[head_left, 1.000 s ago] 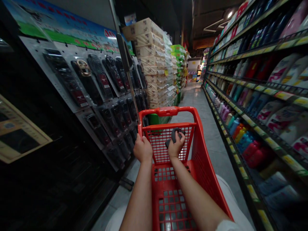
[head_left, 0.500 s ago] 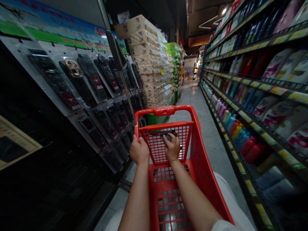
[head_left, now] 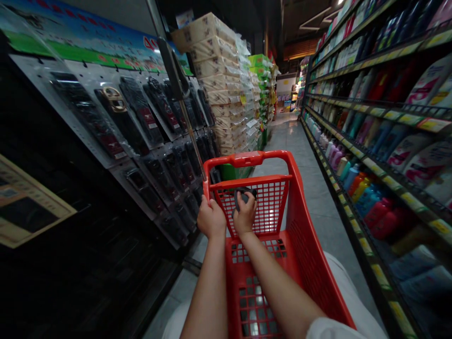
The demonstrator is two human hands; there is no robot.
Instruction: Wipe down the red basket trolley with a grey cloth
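A red plastic shopping cart (head_left: 296, 207) stands in front of me in a shop aisle. My left hand (head_left: 211, 219) grips the cart's left rim near the front corner. My right hand (head_left: 244, 214) is inside the basket, closed on a small dark grey object (head_left: 243, 194) and pressed against the mesh front wall. The two hands are close together. The cart's floor below my forearms shows only its grid holes.
A display wall of dark packaged goods (head_left: 141, 122) hangs close on the left. Stacked cartons (head_left: 219, 70) rise ahead on the left. Shelves of bottles (head_left: 370, 155) line the right side. Grey tiled aisle floor (head_left: 303, 155) runs ahead.
My right hand has moved left inside the basket with the dark object, now close beside my left hand. The cart has shifted a little relative to the shelves.
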